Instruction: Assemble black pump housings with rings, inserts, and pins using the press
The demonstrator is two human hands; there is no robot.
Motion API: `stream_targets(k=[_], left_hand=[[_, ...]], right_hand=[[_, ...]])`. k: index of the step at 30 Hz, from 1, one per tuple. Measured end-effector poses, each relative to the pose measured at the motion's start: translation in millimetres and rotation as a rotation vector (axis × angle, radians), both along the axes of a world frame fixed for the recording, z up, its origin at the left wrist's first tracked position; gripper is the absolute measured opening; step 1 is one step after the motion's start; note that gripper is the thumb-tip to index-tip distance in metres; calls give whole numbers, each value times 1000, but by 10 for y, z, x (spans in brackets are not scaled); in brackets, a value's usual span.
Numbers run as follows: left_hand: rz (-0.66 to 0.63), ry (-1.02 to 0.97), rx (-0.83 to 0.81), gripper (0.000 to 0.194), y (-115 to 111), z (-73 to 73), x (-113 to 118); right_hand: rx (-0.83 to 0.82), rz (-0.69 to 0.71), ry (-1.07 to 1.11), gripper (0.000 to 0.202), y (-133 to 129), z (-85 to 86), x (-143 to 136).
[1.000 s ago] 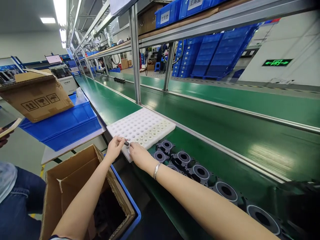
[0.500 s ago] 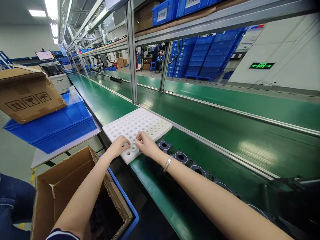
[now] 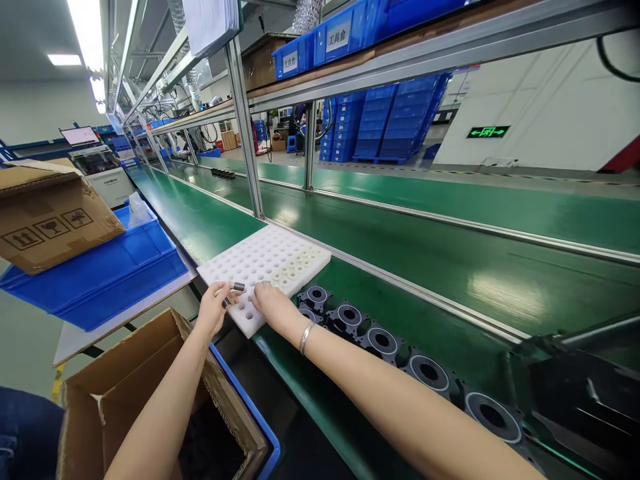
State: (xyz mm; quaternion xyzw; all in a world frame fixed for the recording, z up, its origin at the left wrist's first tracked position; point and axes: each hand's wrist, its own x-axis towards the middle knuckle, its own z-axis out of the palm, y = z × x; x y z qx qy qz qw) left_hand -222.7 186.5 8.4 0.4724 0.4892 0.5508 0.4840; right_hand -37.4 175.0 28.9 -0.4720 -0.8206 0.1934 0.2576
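Note:
A white tray (image 3: 233,263) with rows of round holes lies on the green belt. Pale ring-shaped pieces (image 3: 295,267) sit in the holes along its right side. My left hand (image 3: 213,312), at the tray's near left edge, is closed on small dark cylinders (image 3: 237,287); one sticks out to the right past the fingers, another shows lower down. My right hand (image 3: 273,303) rests over the near part of the tray with its fingers bent together. Whatever those fingertips pinch, if anything, is hidden.
Black parts with round openings (image 3: 383,340) line the belt to the right of my right forearm. An open cardboard box (image 3: 120,373) stands below my left arm. A blue bin (image 3: 120,273) is at left, and a metal post (image 3: 245,133) rises behind the tray.
My left hand has drawn left off the pale rings and now shows dark cylinders in its fingers. My right hand has shifted slightly left and down over the tray. The camera view has turned.

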Motion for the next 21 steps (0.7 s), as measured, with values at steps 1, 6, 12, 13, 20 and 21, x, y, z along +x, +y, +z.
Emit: stream_targets(k=[1, 6, 12, 13, 20, 21], left_hand=[[30, -97, -33, 34, -45, 31, 19], [51, -502, -285, 8, -394, 300, 306], [-51, -757, -544, 18, -791, 610, 896], [-66, -777, -576, 18, -832, 638, 984], [-65, -704, -585, 13, -924, 644, 1317], [-92, -680, -571, 12, -916, 625, 1324]], right_hand=[[-25, -12, 66, 11, 6, 62, 48], [-297, -13, 522, 34, -145, 278, 434], [-1045, 31, 1391, 42, -529, 218, 871], [-1108, 34, 1446, 38, -568, 197, 913], [-1250, -4, 1595, 31, -656, 134, 1113], [-1242, 0, 1585, 32, -658, 133, 1143]])
